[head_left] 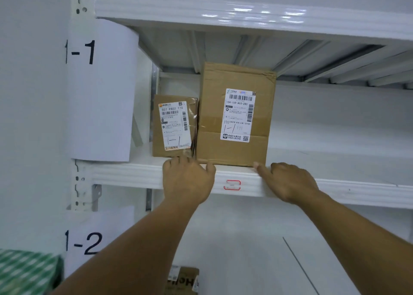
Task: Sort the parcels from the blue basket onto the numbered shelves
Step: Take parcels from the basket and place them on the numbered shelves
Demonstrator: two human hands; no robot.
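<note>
A tall brown cardboard parcel [234, 115] with a white label marked "1-1" stands upright on the white shelf [134, 171] beside the sign "1-1" [100, 89]. A smaller brown parcel [174, 124], also marked "1-1", stands to its left, touching it. My left hand [187, 180] is at the shelf edge, fingertips against the bottom of both parcels, thumb at the tall parcel's lower left corner. My right hand [288, 180] touches the tall parcel's lower right corner with one straight finger. Neither hand grips anything.
The shelf stretches bare to the right of the parcels. A red tag [232, 184] sits on the shelf's front edge. Below, sign "1-2" [89, 243] marks the lower shelf, where another brown parcel [182, 280] lies. A green-and-white striped thing [26, 270] is at lower left.
</note>
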